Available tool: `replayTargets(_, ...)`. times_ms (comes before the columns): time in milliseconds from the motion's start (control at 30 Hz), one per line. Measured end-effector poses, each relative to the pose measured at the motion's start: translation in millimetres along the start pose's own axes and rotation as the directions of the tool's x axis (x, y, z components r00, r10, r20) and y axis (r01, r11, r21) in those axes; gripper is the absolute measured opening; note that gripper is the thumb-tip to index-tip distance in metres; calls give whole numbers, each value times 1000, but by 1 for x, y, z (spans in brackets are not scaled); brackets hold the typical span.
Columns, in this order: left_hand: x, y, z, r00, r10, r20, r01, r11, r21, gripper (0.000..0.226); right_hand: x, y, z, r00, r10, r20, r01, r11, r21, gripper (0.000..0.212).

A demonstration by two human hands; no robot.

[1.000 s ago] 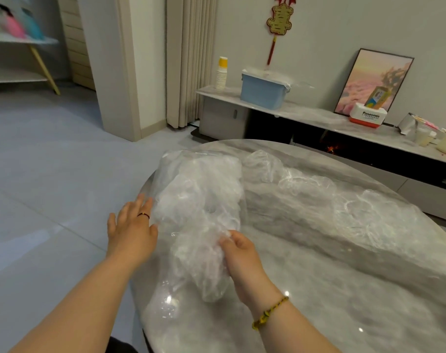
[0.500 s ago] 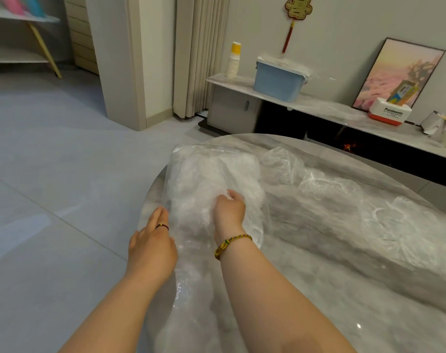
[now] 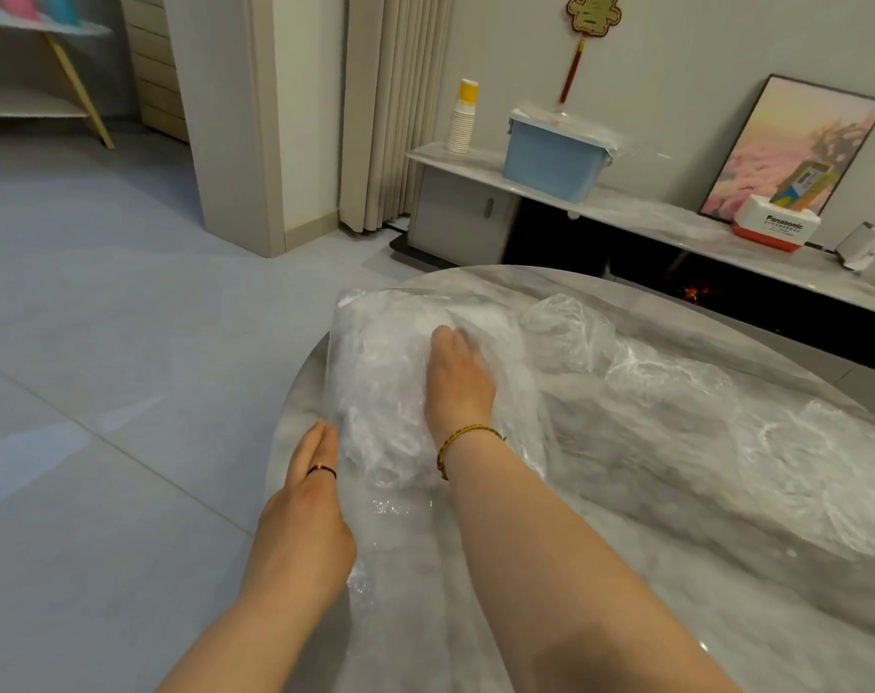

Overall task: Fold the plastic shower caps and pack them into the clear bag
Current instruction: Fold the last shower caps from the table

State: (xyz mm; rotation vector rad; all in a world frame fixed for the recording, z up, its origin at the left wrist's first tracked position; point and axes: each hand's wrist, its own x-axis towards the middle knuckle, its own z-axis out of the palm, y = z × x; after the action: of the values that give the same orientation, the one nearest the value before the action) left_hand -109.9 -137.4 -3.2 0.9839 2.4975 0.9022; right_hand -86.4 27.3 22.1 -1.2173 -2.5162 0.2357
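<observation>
At the near left edge of the marble counter (image 3: pixel 625 567), the clear bag (image 3: pixel 360 312) lies stuffed with white shower caps (image 3: pixel 390 392). The right hand (image 3: pixel 458 387) reaches into its open end up to the wrist. Its fingertips are buried in plastic, so I cannot tell whether it grasps anything. The left hand (image 3: pixel 303 517) lies with straight fingers against the bag's side. More loose caps (image 3: pixel 700 392) trail across the counter to the right.

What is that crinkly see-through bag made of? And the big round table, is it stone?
The crinkly clear bag looks like thin, glossy plastic film: you see through it, and it wrinkles and glints. The round grey-white table looks like polished marble or a marble-look slab: cloudy veins and shiny reflections.
</observation>
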Motion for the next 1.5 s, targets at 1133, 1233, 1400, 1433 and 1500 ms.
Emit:
replayTargets(1133,-43,57,33,745,667,-17,-604,685,407,45,-126,84,-81,980,-145,-134,166,973,162,37)
replayTargets(1233,-56,68,59,595,804,22,-754,548,362,37,-135,141,-95,968,-35,-248,69,989,129,28)
replayTargets(1400,-65,72,104,518,739,431,-853,411,321,49,-154,268,-116,937,330,118,-305,934,-188,46)
replayTargets(1433,-63,70,109,532,708,465,-846,425,321,50,-158,280,-118,920,366,144,-331,918,-219,48)
replayTargets(1500,-58,67,116,550,666,504,-835,445,323,49,-158,297,-120,901,401,167,-351,899,-262,51)
